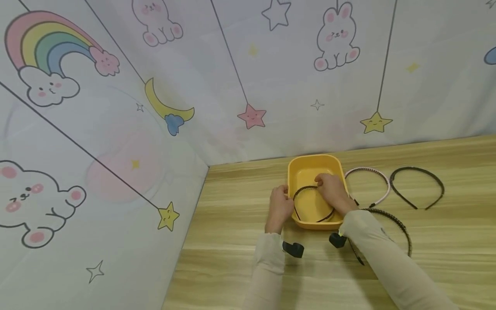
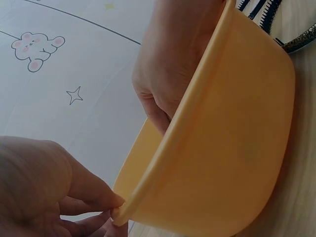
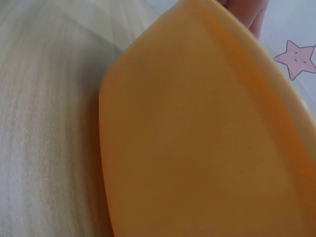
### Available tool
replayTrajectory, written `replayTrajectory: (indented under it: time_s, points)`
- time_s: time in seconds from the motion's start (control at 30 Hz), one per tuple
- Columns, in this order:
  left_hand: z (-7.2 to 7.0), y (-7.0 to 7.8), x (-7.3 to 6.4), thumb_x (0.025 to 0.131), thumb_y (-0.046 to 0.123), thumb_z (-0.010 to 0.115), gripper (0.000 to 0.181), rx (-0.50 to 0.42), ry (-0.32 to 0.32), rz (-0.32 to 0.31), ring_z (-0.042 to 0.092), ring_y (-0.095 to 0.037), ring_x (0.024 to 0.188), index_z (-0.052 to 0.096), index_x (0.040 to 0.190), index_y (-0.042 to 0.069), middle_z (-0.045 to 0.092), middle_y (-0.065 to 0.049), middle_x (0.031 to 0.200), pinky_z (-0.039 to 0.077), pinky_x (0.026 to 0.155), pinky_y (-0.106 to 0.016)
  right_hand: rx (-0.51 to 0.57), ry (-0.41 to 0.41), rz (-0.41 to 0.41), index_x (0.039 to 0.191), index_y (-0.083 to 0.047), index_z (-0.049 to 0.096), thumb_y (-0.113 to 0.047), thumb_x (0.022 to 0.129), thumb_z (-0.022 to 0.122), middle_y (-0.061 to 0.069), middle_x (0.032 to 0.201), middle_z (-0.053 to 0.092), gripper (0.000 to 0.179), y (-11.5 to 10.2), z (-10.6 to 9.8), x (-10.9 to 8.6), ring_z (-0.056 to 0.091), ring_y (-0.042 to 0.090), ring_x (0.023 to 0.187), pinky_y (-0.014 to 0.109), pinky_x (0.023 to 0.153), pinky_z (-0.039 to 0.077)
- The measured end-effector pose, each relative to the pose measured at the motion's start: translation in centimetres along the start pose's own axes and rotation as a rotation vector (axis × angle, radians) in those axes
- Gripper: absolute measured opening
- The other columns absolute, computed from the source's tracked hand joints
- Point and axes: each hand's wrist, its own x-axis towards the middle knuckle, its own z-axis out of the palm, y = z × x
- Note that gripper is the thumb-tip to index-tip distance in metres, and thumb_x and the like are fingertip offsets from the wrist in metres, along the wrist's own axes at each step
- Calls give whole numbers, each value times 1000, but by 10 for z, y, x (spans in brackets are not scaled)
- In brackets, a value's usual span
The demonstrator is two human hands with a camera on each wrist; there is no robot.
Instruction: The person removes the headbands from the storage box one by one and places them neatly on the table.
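Observation:
A yellow plastic basin [image 1: 310, 225] stands on the table in the head view. My left hand [image 1: 280, 206] pinches its left rim between thumb and fingers, which the left wrist view shows close up at the rim's corner. Inside the basin lies a thin black toothed headband [image 1: 306, 187]. My right hand [image 1: 332, 191] reaches over the right rim and holds the top of this headband with its fingertips. In the left wrist view the basin wall hides those fingertips. The basin's outer wall [image 3: 197, 123] fills most of the right wrist view.
Right of the basin lie a pink headband [image 1: 366, 168] and a black headband [image 1: 416, 168]. A dark patterned headband [image 1: 403, 226] lies nearer, partly under the right forearm. The wood-grain table [image 1: 224, 258] meets a cartoon-printed cloth [image 1: 294, 133] at the back and left.

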Motion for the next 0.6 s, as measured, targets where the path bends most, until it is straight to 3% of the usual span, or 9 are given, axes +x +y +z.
replayTrajectory:
  time_s: [0.33, 0.6]
  points:
    - [1, -1, 1, 84, -8, 48, 47, -13, 11, -5, 53, -20, 96, 53, 130, -4, 54, -15, 121, 49, 82, -33, 42, 25, -27, 113, 9, 63, 3, 89, 52, 24, 104, 67, 27, -5, -8, 2, 62, 38, 98, 49, 85, 51]
    - [3, -1, 2, 85, -8, 48, 47, -13, 11, -10, 54, -20, 97, 53, 131, -4, 54, -16, 122, 50, 82, -32, 8, 56, -31, 113, 6, 64, 2, 89, 52, 21, 102, 69, 27, -13, -22, 4, 64, 35, 96, 46, 83, 51]
